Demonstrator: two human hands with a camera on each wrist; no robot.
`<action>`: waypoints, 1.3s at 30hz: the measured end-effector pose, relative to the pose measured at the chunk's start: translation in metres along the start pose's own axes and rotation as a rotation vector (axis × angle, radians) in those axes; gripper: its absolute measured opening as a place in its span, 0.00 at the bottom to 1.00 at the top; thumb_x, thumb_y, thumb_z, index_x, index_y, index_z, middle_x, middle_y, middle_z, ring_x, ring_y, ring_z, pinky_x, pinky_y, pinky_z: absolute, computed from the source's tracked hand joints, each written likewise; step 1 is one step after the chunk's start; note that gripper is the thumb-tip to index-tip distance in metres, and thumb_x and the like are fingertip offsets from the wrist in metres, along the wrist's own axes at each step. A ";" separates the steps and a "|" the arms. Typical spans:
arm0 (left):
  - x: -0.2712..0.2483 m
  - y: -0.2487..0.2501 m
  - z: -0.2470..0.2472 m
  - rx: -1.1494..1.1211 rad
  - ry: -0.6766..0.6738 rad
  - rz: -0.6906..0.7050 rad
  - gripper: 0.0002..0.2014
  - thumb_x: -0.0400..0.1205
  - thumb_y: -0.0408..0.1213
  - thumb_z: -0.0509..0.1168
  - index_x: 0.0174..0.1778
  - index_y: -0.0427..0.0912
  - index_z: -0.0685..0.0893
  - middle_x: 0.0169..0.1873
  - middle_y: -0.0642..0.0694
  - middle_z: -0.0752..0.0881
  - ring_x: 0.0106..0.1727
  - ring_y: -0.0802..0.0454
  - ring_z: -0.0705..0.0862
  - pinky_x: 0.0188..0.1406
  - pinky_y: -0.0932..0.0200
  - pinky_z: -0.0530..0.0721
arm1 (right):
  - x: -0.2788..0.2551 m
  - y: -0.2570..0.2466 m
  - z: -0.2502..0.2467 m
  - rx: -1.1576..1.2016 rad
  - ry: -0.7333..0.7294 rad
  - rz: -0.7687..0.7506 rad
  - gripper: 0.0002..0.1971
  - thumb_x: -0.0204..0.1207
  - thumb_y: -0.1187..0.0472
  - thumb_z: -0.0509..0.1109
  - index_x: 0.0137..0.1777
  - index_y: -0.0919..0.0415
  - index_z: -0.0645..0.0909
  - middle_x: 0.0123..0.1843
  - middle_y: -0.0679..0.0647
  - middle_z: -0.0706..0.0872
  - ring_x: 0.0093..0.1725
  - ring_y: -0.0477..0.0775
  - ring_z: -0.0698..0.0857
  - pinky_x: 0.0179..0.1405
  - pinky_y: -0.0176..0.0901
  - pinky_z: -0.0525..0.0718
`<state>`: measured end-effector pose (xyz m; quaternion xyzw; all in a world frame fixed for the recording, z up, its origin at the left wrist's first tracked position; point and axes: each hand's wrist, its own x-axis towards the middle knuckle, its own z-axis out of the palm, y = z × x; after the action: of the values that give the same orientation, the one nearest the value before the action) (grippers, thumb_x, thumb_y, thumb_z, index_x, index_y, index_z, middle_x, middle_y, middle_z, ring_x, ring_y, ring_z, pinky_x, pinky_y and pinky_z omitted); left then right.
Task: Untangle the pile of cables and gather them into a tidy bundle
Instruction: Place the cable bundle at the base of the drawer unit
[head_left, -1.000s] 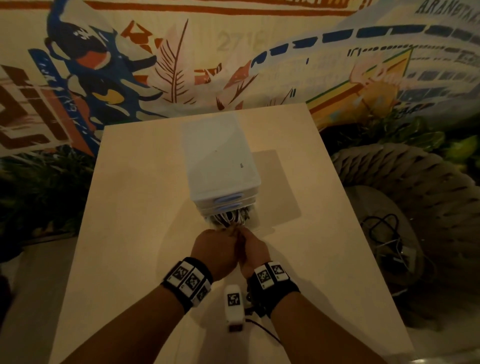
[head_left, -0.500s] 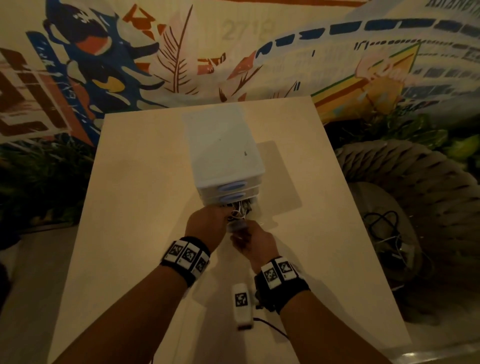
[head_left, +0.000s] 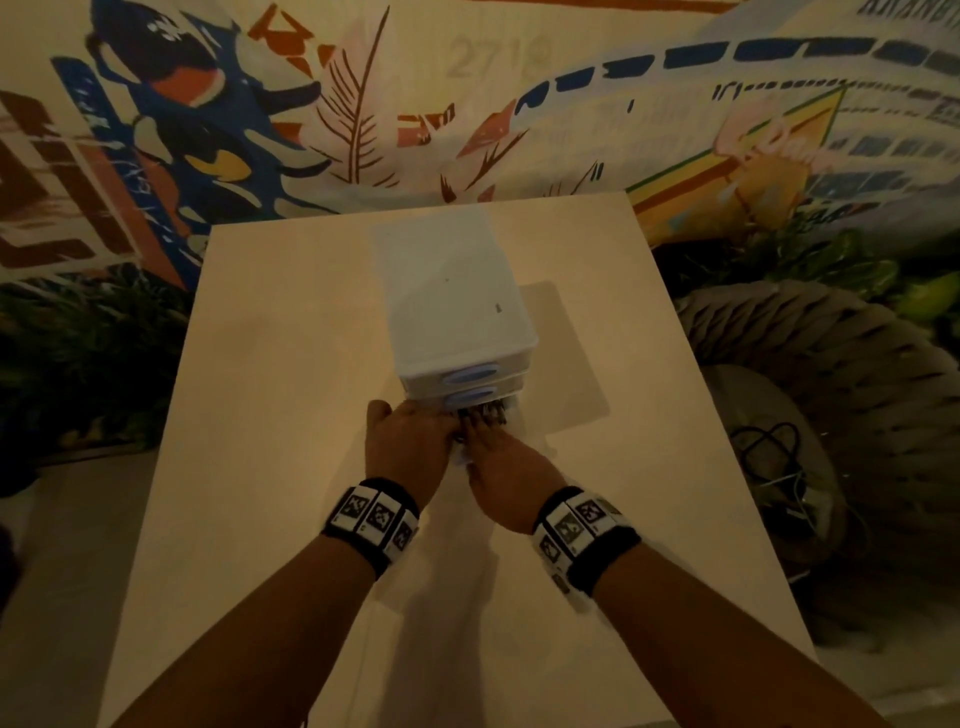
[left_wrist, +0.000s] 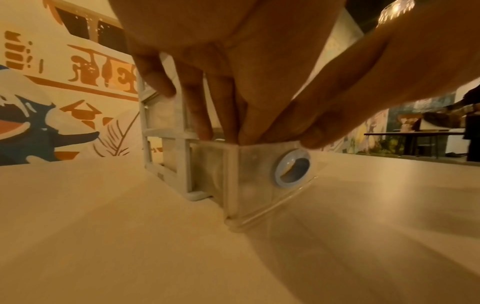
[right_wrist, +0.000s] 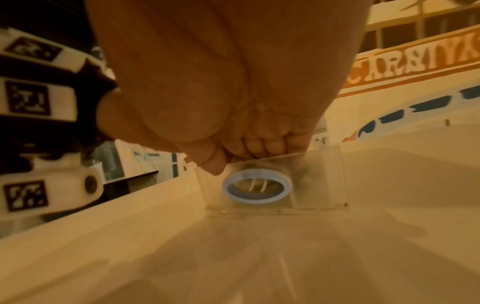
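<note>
Barely begun, I'd say: the cables (head_left: 483, 414) sit tangled in the pulled-out bottom drawer (left_wrist: 255, 179). Left hand (head_left: 408, 441) rests straight-fingered on its rim; right hand (head_left: 501, 462) curls fingers (right_wrist: 262, 146) over its front edge

Head looks down; wrists close, low; all share drawer (head_left: 470, 399).

- Your left hand (head_left: 410, 441) reaches far forward, fingers (left_wrist: 197, 115) straight and pointing down (thumb spread right).
- Your right hand (head_left: 498, 457) lies just beside it, fingers (right_wrist: 262, 144) curled.
</note>
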<state>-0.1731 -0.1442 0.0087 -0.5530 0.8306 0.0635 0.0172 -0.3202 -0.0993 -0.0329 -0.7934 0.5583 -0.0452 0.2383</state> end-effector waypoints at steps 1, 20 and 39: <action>-0.001 0.000 0.001 0.019 -0.009 0.011 0.05 0.74 0.39 0.73 0.35 0.54 0.91 0.34 0.55 0.91 0.44 0.45 0.87 0.49 0.48 0.69 | -0.001 0.000 0.001 -0.075 -0.027 0.018 0.32 0.86 0.56 0.47 0.87 0.72 0.53 0.88 0.71 0.57 0.88 0.71 0.56 0.89 0.59 0.48; -0.015 0.001 -0.022 0.064 -0.202 0.093 0.22 0.86 0.45 0.54 0.77 0.48 0.76 0.75 0.48 0.79 0.77 0.42 0.70 0.70 0.47 0.68 | -0.046 0.000 0.004 0.929 0.095 0.780 0.12 0.84 0.55 0.65 0.46 0.60 0.86 0.43 0.55 0.89 0.44 0.57 0.88 0.44 0.47 0.86; -0.008 0.002 -0.015 0.092 -0.257 0.029 0.23 0.84 0.42 0.55 0.77 0.49 0.73 0.73 0.48 0.80 0.71 0.41 0.72 0.65 0.46 0.69 | 0.003 -0.027 0.020 1.972 0.488 0.922 0.17 0.84 0.65 0.69 0.70 0.72 0.79 0.63 0.66 0.87 0.55 0.59 0.89 0.54 0.46 0.90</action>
<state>-0.1714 -0.1382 0.0246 -0.5270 0.8314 0.0957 0.1480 -0.2889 -0.0889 -0.0396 0.0563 0.5511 -0.5303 0.6418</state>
